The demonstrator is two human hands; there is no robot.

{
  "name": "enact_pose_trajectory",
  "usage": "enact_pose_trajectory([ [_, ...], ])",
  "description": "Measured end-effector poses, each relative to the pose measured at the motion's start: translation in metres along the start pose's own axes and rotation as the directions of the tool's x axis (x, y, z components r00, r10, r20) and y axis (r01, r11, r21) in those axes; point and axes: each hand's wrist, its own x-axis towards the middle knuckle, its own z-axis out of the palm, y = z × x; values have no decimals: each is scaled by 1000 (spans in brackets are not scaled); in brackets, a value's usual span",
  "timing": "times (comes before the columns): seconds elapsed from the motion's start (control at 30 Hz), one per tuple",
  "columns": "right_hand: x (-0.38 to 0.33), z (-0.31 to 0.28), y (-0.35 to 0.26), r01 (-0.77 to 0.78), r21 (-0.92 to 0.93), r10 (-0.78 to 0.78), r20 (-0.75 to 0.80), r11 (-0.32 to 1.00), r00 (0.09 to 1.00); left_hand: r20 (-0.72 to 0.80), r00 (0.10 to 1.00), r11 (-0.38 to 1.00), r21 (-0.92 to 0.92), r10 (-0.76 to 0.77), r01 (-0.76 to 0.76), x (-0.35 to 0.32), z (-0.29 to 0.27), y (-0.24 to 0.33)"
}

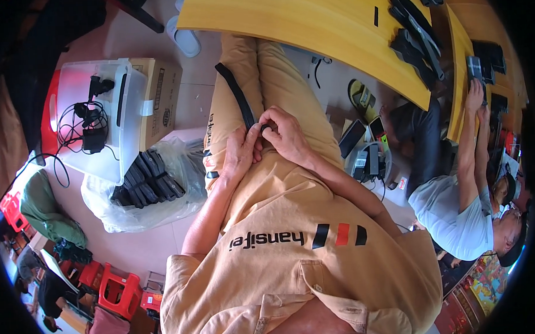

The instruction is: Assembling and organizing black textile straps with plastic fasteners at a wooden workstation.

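A flat black strap (235, 93) lies along my thigh, over my tan trousers, and runs up into my hands above my lap. Around its near end my left hand (242, 149) is closed, thumb and fingers pressed together. My right hand (285, 133) meets it from the other side, its curled fingers pinching a small black part of the strap. The two hands touch each other. What the strap's end looks like is mostly hidden behind the fingers.
A yellow table (309, 18) beyond my knees carries black straps (416, 38). To the left are a clear bin (70, 85) with cables, a cardboard box (162, 100) and a plastic bag (103, 199) of black bundles. A co-worker (457, 213) handles black pieces at right; a bucket (370, 163) holds chargers.
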Motion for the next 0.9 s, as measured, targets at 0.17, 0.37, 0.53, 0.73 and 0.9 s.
enact_pose_trajectory([
  [0.17,0,4,-1,47,-86,-50,-34,995,998,-26,996,986,142,89,-84,0,2,-4],
  [0.37,-2,6,2,28,1,-28,-47,1000,999,-47,984,955,252,172,-155,-3,3,-3],
  [0.53,2,-10,-6,165,22,-165,23,986,986,-64,997,999,39,37,-35,-6,4,1],
  [0.73,16,-30,-42,181,-116,-124,381,977,916,-39,999,995,96,29,-25,-29,-8,29],
  [0.9,17,-23,-76,331,-50,-241,583,942,776,-65,996,995,83,61,-55,-70,-27,52],
])
